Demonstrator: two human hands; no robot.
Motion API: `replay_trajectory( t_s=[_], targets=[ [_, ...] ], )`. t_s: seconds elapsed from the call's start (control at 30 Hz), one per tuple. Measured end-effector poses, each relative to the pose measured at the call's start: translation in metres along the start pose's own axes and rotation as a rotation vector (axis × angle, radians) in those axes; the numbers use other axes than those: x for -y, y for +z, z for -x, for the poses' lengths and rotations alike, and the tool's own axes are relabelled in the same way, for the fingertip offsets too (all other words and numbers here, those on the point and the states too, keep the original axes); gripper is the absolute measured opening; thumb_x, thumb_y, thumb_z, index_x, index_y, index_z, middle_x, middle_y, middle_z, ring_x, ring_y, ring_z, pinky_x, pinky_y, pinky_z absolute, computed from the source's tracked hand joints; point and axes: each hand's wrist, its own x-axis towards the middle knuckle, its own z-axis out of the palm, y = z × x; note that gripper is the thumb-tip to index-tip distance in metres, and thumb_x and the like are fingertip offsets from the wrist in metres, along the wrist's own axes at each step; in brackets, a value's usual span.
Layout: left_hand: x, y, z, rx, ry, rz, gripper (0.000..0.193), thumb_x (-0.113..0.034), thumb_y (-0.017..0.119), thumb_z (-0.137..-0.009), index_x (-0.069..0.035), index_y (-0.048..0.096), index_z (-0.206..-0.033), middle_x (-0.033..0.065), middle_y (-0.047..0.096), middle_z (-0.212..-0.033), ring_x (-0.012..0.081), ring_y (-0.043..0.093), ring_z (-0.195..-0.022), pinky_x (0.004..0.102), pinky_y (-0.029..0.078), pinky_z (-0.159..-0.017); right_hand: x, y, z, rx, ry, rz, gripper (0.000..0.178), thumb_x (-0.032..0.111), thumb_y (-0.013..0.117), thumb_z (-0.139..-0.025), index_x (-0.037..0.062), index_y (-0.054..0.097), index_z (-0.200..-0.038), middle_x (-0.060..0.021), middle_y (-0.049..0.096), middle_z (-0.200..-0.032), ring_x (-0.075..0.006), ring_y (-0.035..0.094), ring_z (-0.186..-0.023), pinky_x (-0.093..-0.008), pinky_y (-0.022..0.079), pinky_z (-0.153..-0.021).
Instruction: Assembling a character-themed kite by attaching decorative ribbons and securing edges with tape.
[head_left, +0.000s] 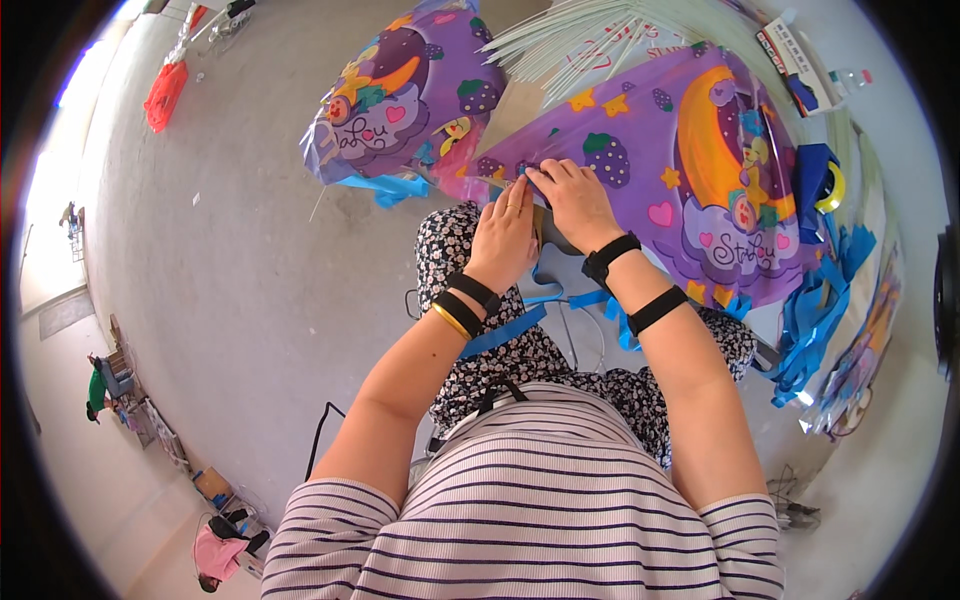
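Observation:
A purple printed kite point(640, 170) with a yellow moon, stars and berries spreads out in front of me, its left corner under my fingers. My left hand point(505, 235) presses its fingers together on that corner. Close beside it, my right hand point(575, 205) has its fingers bent in, pinching the same edge; the fingertips of both hands nearly meet. What lies right under the fingertips is mostly hidden. Another purple kite point(410, 90) with a pink heart lies beyond, to the left. Blue ribbon point(505, 335) trails over my lap below the hands.
Thin pale rods point(570, 40) fan out at the far side. On the right are a yellow tape roll point(831, 187), a bunch of blue ribbons point(815, 320), a box point(795, 65) and a clear bottle point(852, 80). A red bag point(165, 97) lies on the floor. Other people sit far left.

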Motion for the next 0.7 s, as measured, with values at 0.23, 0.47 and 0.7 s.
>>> replay_trajectory(
  t_s=[0.23, 0.47, 0.7],
  targets=[
    [-0.001, -0.008, -0.001, 0.111, -0.049, 0.009, 0.086, -0.020, 0.075, -0.079, 0.004, 0.037, -0.151, 0.0183, 0.035, -0.159, 0.0310, 0.037, -0.145, 0.0418, 0.033, -0.117, 0.003, 0.000, 0.000, 0.010, 0.005, 0.000, 0.039, 0.012, 0.056, -0.092, 0.0101, 0.064, -0.131, -0.0048, 0.061, -0.127, -0.0236, 0.056, -0.121, -0.0404, 0.046, -0.098],
    [-0.007, -0.005, -0.006, 0.111, -0.039, -0.025, 0.086, -0.024, 0.075, -0.079, 0.005, 0.038, -0.151, 0.0185, 0.036, -0.159, 0.0324, 0.038, -0.144, 0.0423, 0.033, -0.116, -0.038, -0.043, 0.022, -0.332, 0.142, -0.295, 0.034, -0.003, 0.056, -0.083, 0.0068, 0.070, -0.112, -0.0122, 0.067, -0.110, -0.0349, 0.061, -0.105, -0.0451, 0.049, -0.093],
    [0.000, 0.009, -0.007, 0.006, 0.001, -0.074, 0.073, -0.034, 0.065, -0.089, 0.003, 0.042, -0.148, 0.0194, 0.040, -0.157, 0.0358, 0.043, -0.139, 0.0491, 0.037, -0.111, -0.129, -0.156, 0.174, -0.581, 0.665, -0.267, 0.011, 0.007, 0.066, -0.090, 0.0052, 0.071, -0.100, -0.0087, 0.069, -0.093, -0.0252, 0.065, -0.090, -0.0365, 0.051, -0.080]
  ],
)
